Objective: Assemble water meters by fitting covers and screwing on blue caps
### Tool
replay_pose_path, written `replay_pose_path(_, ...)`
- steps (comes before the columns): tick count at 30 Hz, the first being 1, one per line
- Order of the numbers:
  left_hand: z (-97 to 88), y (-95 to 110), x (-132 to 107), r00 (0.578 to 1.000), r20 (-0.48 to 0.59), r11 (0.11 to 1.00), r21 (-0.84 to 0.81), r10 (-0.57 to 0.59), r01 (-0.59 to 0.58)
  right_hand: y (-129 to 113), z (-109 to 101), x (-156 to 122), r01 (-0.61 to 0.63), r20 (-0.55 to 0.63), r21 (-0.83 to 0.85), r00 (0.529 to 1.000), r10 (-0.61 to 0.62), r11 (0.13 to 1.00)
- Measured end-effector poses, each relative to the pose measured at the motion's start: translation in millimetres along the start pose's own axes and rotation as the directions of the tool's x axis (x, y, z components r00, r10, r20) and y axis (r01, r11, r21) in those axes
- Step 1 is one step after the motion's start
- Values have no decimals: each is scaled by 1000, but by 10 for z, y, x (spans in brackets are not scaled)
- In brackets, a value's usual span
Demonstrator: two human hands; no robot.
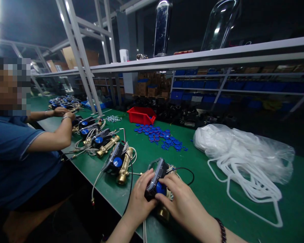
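- While both hands work near the front edge of the worktop (202, 209), a smooth green surface, the black-housed meter (163, 166) sits between them, tilted.
- Left hand (141, 192): fingers bent over the housing's glossy rim, thumb underneath, gripping its left side.
- Right hand (179, 194): thumb and forefinger bent to either side of a round blue disc (161, 188) on the housing, touching it; pinching or pressing, cannot tell. Dark beaded bracelet (221, 229) at the wrist.
- Below the housing: a cylindrical brass fitting (163, 213), metallic sheen. Thin black cable loops out to the right.
- Left of it: a second meter (116, 161), boxy black plastic beside a stout brass pipe body.
- Beyond: loose blue discs (154, 133), flat and scattered, before a red plastic bin (139, 116).
- Right: white tubing (253, 184) in floppy loops, against a crinkled translucent plastic bag (243, 143).
- Far left: co-worker in a blue short-sleeved shirt (22, 158).
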State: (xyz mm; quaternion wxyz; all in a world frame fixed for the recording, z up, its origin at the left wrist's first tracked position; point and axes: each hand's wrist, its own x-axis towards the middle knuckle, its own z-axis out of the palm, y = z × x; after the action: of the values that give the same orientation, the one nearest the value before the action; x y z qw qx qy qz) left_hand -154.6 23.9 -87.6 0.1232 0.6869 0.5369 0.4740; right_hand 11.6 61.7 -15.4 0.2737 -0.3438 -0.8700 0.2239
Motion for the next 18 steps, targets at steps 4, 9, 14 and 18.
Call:
replay_pose_path(4,-12,29,10,1000,-2,1000,-15,-13,13,16,56,-11,37,-17,-129,999,-39,991)
replay_pose_path(9,21,18,4,1000,19,1000,13,-8,8,108,140,-28,29,6,-298,1000,-28,954)
replay_pose_path(14,-210,89,3,986,162,992,113,28,-47,202,142,-12,110,14,-270,994,-110,957)
replay_pose_path(18,-770,297,403,889,457,986,133,25,-96,304,85,-11,184,12,-285,982,-189,941)
